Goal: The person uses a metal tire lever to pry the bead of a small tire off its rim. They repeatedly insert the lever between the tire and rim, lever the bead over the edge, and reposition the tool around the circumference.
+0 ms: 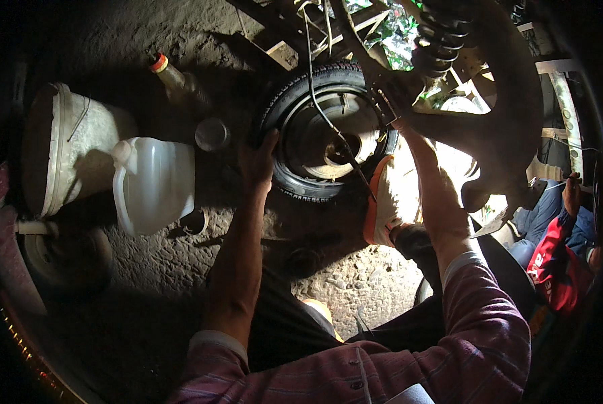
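A small wheel (307,145) with a black treaded tyre stands ahead of me, its hub side turned toward me. At its left edge my left hand (258,159) grips the tyre, with the thumb on the near side and the other fingers in shadow. My right hand (406,129) reaches to the wheel's right side, beside a dark metal bracket (384,101); its fingers are mostly hidden there. A thin cable (313,91) runs down across the wheel face to a rod below the hub. My shoe (386,202) stands close to the tyre's lower right.
A dark curved vehicle body part (517,101) and a coil spring (443,37) overhang on the right. To the left are a whitish bucket (89,145), a translucent jug (156,185), a bottle (173,77) and a round lid (212,135). Another person's red sleeve (551,262) shows far right.
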{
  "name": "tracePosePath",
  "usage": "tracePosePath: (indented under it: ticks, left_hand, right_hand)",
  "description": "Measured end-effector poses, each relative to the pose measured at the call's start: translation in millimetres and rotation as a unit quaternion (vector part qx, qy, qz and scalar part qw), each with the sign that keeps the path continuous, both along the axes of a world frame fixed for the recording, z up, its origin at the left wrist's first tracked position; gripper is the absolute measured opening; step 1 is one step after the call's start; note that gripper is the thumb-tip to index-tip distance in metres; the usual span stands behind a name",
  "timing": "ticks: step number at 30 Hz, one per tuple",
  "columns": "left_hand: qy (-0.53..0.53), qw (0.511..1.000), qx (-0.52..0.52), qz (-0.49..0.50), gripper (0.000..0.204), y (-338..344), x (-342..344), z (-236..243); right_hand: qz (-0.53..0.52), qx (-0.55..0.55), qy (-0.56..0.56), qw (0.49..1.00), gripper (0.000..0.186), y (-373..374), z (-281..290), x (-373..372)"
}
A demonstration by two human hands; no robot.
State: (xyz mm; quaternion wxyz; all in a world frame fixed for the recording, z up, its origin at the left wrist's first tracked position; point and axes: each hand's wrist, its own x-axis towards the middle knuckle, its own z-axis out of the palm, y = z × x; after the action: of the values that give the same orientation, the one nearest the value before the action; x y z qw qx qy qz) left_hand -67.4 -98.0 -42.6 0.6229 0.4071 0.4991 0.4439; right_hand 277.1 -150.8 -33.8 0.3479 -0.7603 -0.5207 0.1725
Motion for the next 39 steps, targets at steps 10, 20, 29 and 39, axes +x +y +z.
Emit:
tracePosePath:
  ticks: [10, 20, 29, 39]
  left_hand:
    - [0.042, 0.998, 0.043, -0.014, 0.048, -4.0, -3.6, -7.4]
    - [0.161, 0.975, 0.121, -0.096, 0.052, 17.5, 2.2, 11.8]
    - [0.202, 0.92, 0.237, -0.239, 0.056, 83.1, 20.5, 6.5]
    - [0.23, 0.944, 0.119, -0.203, 0.058, 82.1, 24.0, 12.1]
  right_hand:
    - [0.021, 0.004, -0.005, 1.0, 0.035, 10.6, 7.7, -5.7]
    - [0.041, 0.012, -0.005, 0.999, 0.037, 22.3, 10.2, -8.3]
    - [0.056, 0.004, -0.005, 0.998, 0.04, 32.0, 10.9, -11.0]
    - [0.065, -0.002, -0.012, 0.998, 0.043, 38.2, 5.3, -15.3]
